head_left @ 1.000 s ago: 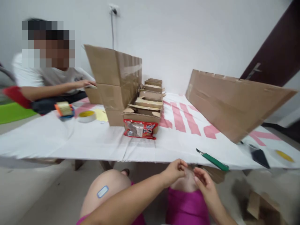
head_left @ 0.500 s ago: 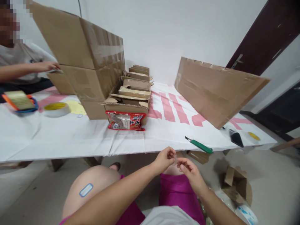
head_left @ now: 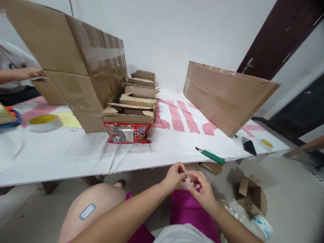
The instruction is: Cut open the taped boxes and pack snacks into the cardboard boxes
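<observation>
Above my lap, just off the table's front edge, my left hand (head_left: 175, 176) is closed in a pinch. Something small and see-through seems to be at its fingertips, too faint to name. Close beside it, my right hand (head_left: 202, 191) has curled fingers, with its thumb standing apart from them; I see nothing held there. A green utility knife (head_left: 212, 156) lies near the table edge, beyond my hands, its blade out and pointing left. Farther left, a red food packet (head_left: 128, 133) with a clear window leans against the front of an open carton (head_left: 126, 118).
Taped cartons (head_left: 73, 57) are stacked at the left, beside a row of open boxes. A cardboard sheet (head_left: 225, 98) stands at the right, near a black phone (head_left: 249, 147). A tape roll (head_left: 58, 123) lies left. Another person's hand (head_left: 31, 72) touches a box. A torn carton (head_left: 253, 195) sits on the floor.
My view has turned slightly right, so the table things sit farther left. My right hand's fingers and thumb have spread a little apart; my left hand keeps its pinch.
</observation>
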